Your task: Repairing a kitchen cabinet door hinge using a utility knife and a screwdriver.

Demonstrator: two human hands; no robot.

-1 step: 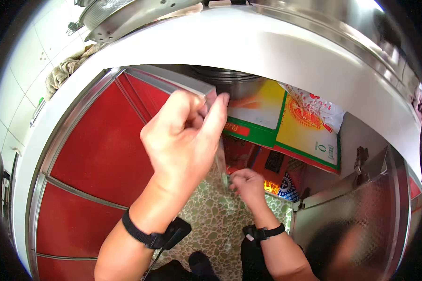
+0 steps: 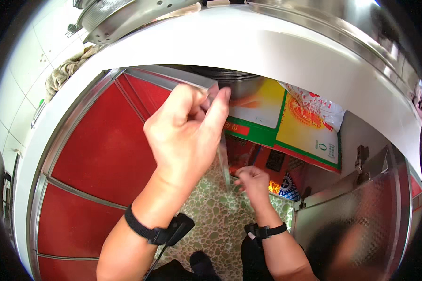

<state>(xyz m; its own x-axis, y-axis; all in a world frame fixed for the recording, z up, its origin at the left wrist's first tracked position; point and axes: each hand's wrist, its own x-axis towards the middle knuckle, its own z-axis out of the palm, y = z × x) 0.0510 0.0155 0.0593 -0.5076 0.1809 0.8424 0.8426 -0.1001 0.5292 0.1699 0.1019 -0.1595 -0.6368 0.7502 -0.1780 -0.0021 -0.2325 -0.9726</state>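
My left hand (image 2: 183, 126) is closed round the upper free corner of a red cabinet door (image 2: 199, 80) with a silver metal frame, which is swung outward. Thumb and fingers grip the frame near its top. Lower down, beside the door's free edge, my right hand (image 2: 255, 185) has loosely bent fingers held a little apart, slightly blurred, with nothing visible in them. Behind it, inside the cabinet, lie a green-and-yellow carton (image 2: 307, 136) and a white plastic bag with red print (image 2: 321, 107). A dark metal pot (image 2: 239, 86) is partly hidden behind my left hand.
A white countertop (image 2: 220, 40) curves above the cabinet, with steel strainers (image 2: 117, 21) and a large steel vessel (image 2: 323, 21) on it. The right cabinet door (image 2: 351, 220) stands open. A rag (image 2: 68, 72) hangs at the left. The floor (image 2: 211, 210) has a green pebble pattern.
My right hand has shifted slightly right, away from the door's edge. My left hand, still on the door corner, has moved a little to the right with it.
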